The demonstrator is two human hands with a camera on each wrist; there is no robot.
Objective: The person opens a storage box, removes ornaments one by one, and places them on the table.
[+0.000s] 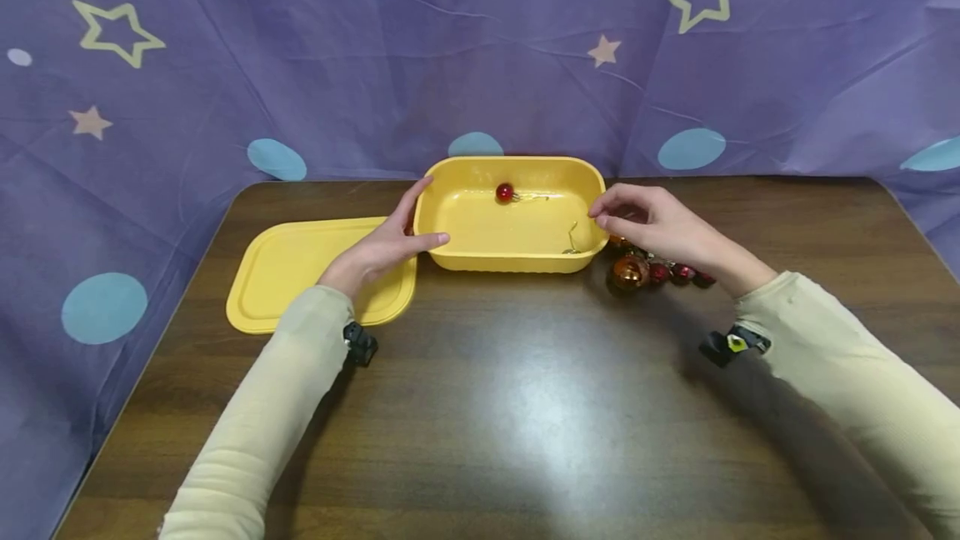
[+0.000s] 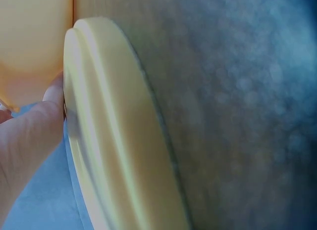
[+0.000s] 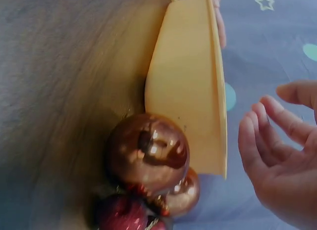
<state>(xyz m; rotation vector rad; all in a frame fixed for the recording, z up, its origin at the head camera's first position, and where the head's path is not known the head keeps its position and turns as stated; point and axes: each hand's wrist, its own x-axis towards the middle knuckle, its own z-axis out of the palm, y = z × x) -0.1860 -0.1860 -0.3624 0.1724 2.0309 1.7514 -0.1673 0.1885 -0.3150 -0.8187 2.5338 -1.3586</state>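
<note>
My left hand (image 1: 382,244) holds the left end of a yellow plastic container (image 1: 517,262), thumb over the front rim and a finger along the back left side. Inside lies a small shiny red ball ornament (image 1: 505,192) with a gold string. A second gold string (image 1: 573,233) stands up near the right front corner; what it is tied to is mostly hidden by the front wall. Over the right rim, my right hand (image 1: 648,219) has its fingers bent loosely. In the right wrist view, that hand's thumb and fingertips are apart with nothing between them.
Right of the container, below my right hand, copper ball ornaments (image 1: 630,272) and small dark red ones (image 1: 681,273) lie in a cluster. A flat yellow lid (image 1: 277,273) lies at the left, partly under my left forearm. The purple cloth (image 1: 450,65) hangs behind the wooden table (image 1: 480,407).
</note>
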